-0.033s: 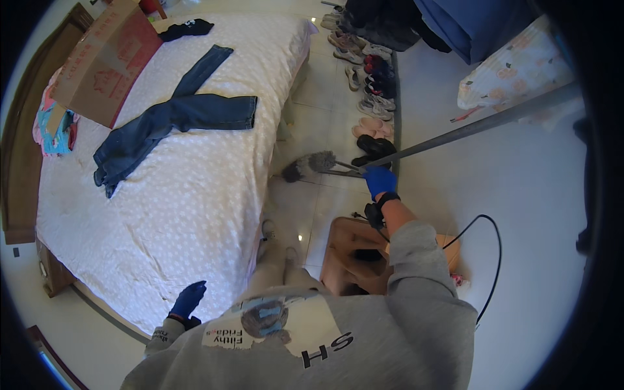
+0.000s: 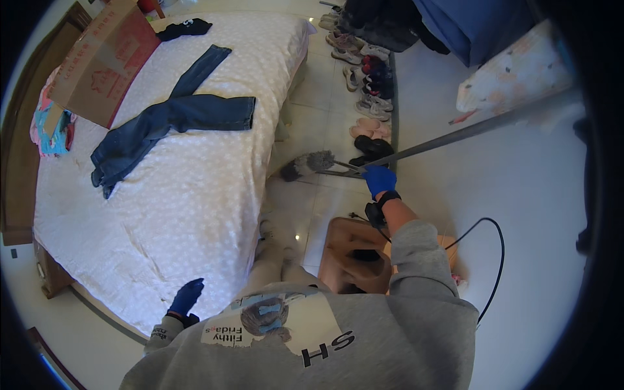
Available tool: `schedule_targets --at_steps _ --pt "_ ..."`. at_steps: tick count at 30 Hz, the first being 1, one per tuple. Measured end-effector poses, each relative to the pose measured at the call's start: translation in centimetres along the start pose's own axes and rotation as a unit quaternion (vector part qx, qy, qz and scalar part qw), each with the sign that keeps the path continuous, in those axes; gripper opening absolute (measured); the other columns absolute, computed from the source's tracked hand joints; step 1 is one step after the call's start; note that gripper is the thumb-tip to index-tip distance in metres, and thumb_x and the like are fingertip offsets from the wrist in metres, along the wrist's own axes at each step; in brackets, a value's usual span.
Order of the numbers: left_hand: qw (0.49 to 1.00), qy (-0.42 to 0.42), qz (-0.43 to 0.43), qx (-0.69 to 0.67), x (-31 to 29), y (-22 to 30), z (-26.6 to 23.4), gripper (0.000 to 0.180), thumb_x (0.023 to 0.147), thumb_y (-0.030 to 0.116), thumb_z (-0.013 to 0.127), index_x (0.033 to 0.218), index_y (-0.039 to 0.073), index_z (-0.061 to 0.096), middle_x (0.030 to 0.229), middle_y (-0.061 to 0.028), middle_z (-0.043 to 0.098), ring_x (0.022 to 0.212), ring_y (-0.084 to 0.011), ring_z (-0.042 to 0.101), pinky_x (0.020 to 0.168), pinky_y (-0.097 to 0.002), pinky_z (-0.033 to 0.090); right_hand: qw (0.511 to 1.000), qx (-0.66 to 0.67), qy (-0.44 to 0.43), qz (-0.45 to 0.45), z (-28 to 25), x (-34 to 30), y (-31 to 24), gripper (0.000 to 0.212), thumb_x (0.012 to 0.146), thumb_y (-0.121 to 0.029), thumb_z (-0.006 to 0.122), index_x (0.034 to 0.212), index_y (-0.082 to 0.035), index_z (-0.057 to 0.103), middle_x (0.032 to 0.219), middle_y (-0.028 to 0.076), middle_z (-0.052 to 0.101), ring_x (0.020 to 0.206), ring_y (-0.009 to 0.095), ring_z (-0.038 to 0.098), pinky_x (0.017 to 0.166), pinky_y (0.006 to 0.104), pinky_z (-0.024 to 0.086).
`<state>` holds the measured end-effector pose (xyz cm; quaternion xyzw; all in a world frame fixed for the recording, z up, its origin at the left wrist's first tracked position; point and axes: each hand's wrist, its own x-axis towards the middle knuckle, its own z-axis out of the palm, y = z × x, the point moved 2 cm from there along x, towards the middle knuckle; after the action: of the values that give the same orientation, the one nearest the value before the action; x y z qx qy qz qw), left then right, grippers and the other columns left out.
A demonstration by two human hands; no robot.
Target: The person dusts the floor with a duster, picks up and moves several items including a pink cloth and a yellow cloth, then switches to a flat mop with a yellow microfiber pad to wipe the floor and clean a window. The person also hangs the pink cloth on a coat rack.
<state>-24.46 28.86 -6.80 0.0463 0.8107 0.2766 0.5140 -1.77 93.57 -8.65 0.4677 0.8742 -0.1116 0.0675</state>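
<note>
Duster [image 2: 311, 164] beside bed edge [image 2: 276, 140], right hand [image 2: 379, 179] fingers gripping pole, left hand [image 2: 187, 296] fingers loosely open

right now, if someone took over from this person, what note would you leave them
Right hand, in a blue glove, grips the long grey pole of a duster. Its fluffy grey head hangs over the tiled floor beside the bed.
Left hand, also gloved, is empty, low by the bed's near edge.
Jeans and a cardboard box lie on the bed; shoes line the wall.
How much is dusted cannot be told.
</note>
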Motion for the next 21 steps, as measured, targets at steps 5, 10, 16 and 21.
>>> schedule_targets --at_steps 5,10,16,21 --pt "0.998 0.01 -0.03 -0.059 4.4 2.2 -2.2 0.039 0.087 0.028 0.058 0.122 0.011 0.058 0.091 -0.0022 0.065 0.07 -0.0098 0.054 0.062 -0.0255 0.045 0.997 -0.08 -0.016 -0.001 -5.6 2.7 -0.6 0.03 0.082 -0.035 0.056 0.097 -0.012 0.067 0.091 0.015 0.065 0.085 0.033 0.062 0.072 0.0431 0.048" --pt "0.996 0.028 -0.047 -0.072 5.3 5.3 -3.7 0.042 0.085 0.029 0.059 0.122 0.009 0.057 0.093 -0.0022 0.064 0.071 -0.0097 0.054 0.06 -0.0244 0.044 0.997 -0.073 -0.004 0.002 -8.2 4.0 -1.1 0.032 0.08 -0.036 0.057 0.099 -0.012 0.067 0.092 0.016 0.065 0.086 0.034 0.062 0.073 0.0428 0.048" --pt "0.992 0.046 -0.072 -0.089 4.7 6.5 -2.9 0.041 0.086 0.03 0.059 0.121 0.009 0.058 0.091 -0.001 0.065 0.07 -0.0091 0.054 0.061 -0.0245 0.044 0.992 -0.102 -0.054 -0.053 -6.4 6.2 1.7 0.029 0.08 -0.035 0.056 0.097 -0.015 0.067 0.093 0.013 0.066 0.086 0.033 0.062 0.073 0.0437 0.049" --pt "0.992 0.03 -0.092 -0.081 3.8 9.0 -0.6 0.035 0.087 0.028 0.059 0.119 0.013 0.06 0.075 0.0034 0.06 0.061 -0.0052 0.047 0.053 -0.0233 0.04 0.996 0.009 0.084 -0.005 -3.1 13.3 2.8 0.024 0.082 -0.033 0.055 0.094 -0.016 0.067 0.09 0.015 0.065 0.083 0.033 0.062 0.071 0.045 0.048"
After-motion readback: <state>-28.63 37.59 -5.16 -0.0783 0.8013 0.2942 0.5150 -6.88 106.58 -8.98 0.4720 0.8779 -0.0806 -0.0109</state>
